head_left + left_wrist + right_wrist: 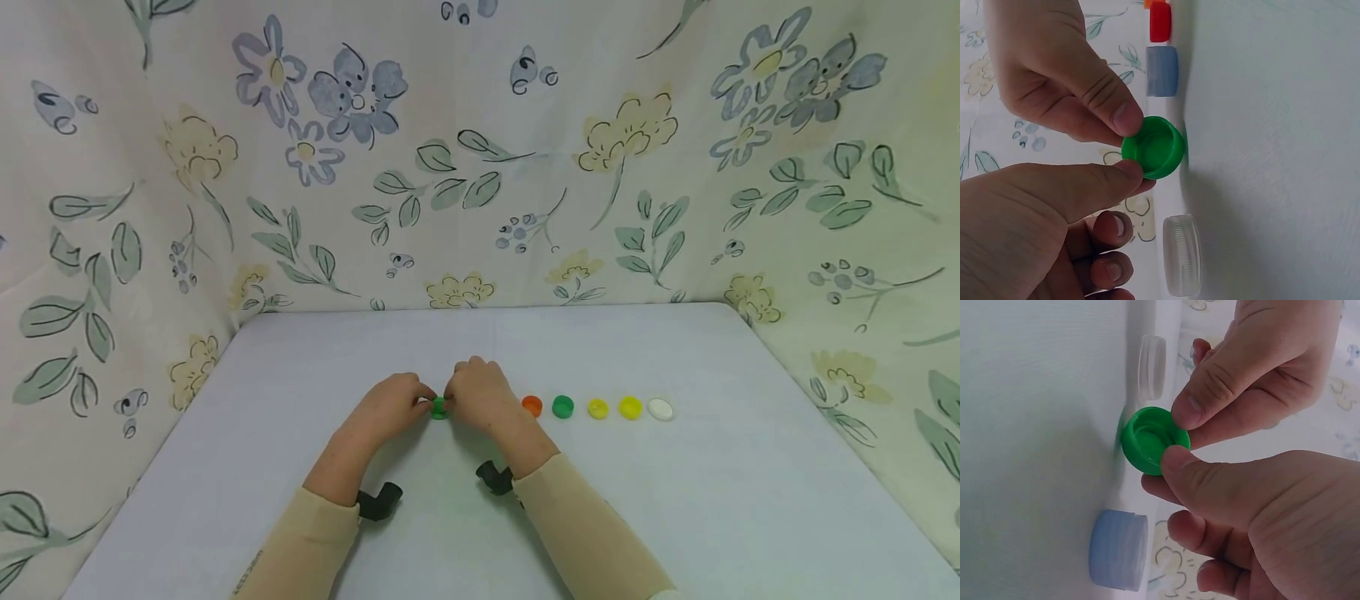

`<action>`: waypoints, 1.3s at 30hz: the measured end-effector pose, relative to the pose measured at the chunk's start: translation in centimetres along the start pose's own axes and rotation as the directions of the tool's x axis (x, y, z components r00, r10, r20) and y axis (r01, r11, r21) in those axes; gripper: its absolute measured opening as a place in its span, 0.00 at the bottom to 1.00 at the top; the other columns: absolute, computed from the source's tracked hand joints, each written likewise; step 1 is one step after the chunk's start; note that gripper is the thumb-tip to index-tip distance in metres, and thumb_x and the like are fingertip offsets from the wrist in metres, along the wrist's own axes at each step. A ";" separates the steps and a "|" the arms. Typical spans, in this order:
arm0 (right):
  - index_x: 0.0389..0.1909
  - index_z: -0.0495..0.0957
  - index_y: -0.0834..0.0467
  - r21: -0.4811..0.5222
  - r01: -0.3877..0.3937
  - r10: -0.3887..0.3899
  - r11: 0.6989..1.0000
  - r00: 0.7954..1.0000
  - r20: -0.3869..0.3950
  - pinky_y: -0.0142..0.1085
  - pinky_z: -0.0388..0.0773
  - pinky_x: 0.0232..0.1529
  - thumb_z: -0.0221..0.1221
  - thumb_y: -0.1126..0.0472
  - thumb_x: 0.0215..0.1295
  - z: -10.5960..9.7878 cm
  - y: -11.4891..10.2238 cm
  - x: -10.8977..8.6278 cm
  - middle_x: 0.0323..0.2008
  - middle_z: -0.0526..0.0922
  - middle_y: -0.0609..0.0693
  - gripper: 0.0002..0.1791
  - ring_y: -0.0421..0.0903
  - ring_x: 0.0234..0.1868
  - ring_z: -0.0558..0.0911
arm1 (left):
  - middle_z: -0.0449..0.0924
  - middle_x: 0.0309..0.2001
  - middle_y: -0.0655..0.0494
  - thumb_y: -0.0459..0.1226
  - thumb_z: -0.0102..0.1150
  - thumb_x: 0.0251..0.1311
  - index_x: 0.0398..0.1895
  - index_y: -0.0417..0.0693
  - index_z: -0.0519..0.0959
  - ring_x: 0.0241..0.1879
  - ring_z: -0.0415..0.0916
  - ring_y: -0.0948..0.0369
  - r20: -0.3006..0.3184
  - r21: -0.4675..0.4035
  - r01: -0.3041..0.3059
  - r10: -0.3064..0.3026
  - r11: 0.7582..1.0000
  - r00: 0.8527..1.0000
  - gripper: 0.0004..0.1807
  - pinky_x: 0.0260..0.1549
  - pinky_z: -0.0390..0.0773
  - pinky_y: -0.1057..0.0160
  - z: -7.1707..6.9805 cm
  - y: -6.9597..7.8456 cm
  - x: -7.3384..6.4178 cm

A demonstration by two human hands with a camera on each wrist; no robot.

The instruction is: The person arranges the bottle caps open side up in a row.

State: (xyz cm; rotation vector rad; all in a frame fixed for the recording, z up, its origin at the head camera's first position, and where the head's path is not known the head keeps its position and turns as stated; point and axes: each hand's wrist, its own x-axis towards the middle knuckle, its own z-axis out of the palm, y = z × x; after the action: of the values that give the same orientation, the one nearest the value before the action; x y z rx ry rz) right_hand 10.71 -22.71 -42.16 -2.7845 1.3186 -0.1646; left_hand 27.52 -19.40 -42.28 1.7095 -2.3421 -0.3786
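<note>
Both hands pinch one green bottle cap (1159, 150) between thumbs and fingers. The cap is on its edge, its hollow side facing the wrist cameras; its lower rim is at the table surface. My left hand (392, 407) grips it from the left, my right hand (480, 396) from the right. In the left wrist view, a clear ridged cap (1182, 255) lies beside the left hand. A blue cap (1119, 550) sits on the right hand's side; in the head view the right hand hides it.
Right of the hands, a row continues on the white table (720, 500): an orange-red cap (532, 406), a darker green cap (563, 407), two yellow caps (597, 408) and a white cap (661, 409). Floral cloth (480, 167) hangs behind. Black wrist mounts (381, 501) protrude below the hands.
</note>
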 end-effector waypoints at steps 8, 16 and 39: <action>0.34 0.88 0.45 -0.015 -0.028 0.028 0.999 0.999 -0.031 0.34 0.66 0.33 0.62 0.53 0.61 0.6 0.2 0.4 0.27 0.74 0.42 0.06 0.43 0.30 0.66 | 0.72 0.23 0.62 0.36 0.60 0.60 0.34 0.49 0.86 0.26 0.67 0.63 -0.033 0.082 -0.038 0.041 0.996 0.999 0.05 0.30 0.69 0.63 0.5 0.1 0.2; 0.33 0.88 0.44 -0.026 -0.032 0.031 0.999 0.999 -0.038 0.35 0.66 0.32 0.63 0.52 0.59 0.9 0.3 0.4 0.26 0.72 0.42 0.06 0.43 0.30 0.65 | 0.71 0.23 0.61 0.36 0.60 0.59 0.29 0.47 0.85 0.26 0.67 0.62 -0.026 0.122 -0.001 0.004 0.992 1.000 0.05 0.30 0.70 0.62 0.9 0.2 0.4; 0.38 0.87 0.43 0.008 -0.030 0.031 1.000 0.998 -0.057 0.36 0.68 0.35 0.60 0.52 0.63 0.4 0.8 0.7 0.30 0.74 0.42 0.07 0.44 0.33 0.68 | 0.80 0.38 0.54 0.37 0.57 0.62 0.40 0.44 0.84 0.41 0.76 0.56 -0.019 0.053 0.097 -0.097 0.994 0.995 0.09 0.43 0.74 0.55 -1.6 -0.8 -0.5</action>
State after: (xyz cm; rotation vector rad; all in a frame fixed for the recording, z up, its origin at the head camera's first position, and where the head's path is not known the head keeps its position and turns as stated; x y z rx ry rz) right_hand 10.58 -23.73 -42.59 -2.7723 1.3695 -0.2487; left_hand 28.88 -19.27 -41.01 1.8489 -2.2833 -0.3188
